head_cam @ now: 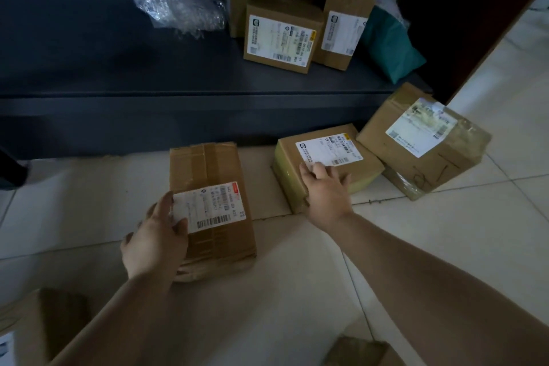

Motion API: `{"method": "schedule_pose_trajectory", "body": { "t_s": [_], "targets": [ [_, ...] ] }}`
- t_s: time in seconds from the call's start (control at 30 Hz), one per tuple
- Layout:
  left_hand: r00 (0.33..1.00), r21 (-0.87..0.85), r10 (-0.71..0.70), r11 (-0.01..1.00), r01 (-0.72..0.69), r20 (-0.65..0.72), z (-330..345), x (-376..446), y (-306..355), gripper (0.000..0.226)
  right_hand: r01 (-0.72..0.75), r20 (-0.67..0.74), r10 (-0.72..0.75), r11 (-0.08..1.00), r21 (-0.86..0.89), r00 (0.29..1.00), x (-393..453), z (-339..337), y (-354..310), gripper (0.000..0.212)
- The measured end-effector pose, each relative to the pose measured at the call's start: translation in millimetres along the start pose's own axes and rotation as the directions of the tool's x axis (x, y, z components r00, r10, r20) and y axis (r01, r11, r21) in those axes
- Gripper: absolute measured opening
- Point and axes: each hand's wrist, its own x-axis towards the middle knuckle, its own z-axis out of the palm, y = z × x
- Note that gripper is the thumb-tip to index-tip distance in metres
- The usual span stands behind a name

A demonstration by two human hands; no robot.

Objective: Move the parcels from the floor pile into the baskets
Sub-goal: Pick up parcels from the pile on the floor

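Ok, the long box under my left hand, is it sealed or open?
Sealed. The long box lies flat on the floor with its flaps closed under brown tape along the top, and the left hand grips its near corner.

Corner box (361, 350) cropped, label print (212, 205) illegible
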Motion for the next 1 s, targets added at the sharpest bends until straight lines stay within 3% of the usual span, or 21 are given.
{"method": "schedule_pose_trajectory", "body": {
  "t_s": [0.17,0.27,0.33,0.4,0.5,0.57,0.83,1.0],
  "targets": [
    [0.995,0.073,0.096,0.993,-0.096,0.007,-11,2,14,0.047,0.064,0.020,-0.065,0.997,0.047,0.998,-6,-12,10,0.069],
    [0.986,0.059,0.166,0.984,-0.167,0.011,-12,1,28,0.046,0.109,-0.036,-0.107,0.994,0.032,0.994,-8,-15,12,0.059],
    [0.977,0.030,0.212,0.977,-0.213,0.022,-11,0,36,0.047,0.032,-0.077,-0.027,0.997,0.064,0.997,-5,-15,11,0.051],
    [0.965,0.019,0.260,0.965,-0.261,0.042,-7,-1,44,0.046,-0.138,-0.060,0.148,0.979,0.149,0.987,5,-16,6,0.059],
    [0.948,0.017,0.312,0.949,-0.314,0.068,1,-4,54,0.045,-0.249,0.102,0.235,0.956,0.155,0.967,21,-11,-6,0.085],
    [0.938,0.002,0.337,0.941,-0.338,0.080,6,-3,62,0.045,-0.286,0.191,0.249,0.938,0.194,0.949,27,-6,-8,0.088],
    [0.917,-0.033,0.371,0.928,-0.370,0.148,29,28,107,0.053,0.035,0.052,-0.045,0.983,0.179,0.998,6,3,22,0.076],
    [0.919,-0.095,0.312,0.950,-0.298,0.241,46,39,134,0.056,0.077,0.082,-0.091,0.984,0.161,0.992,4,-4,28,0.074]
  ]
}}
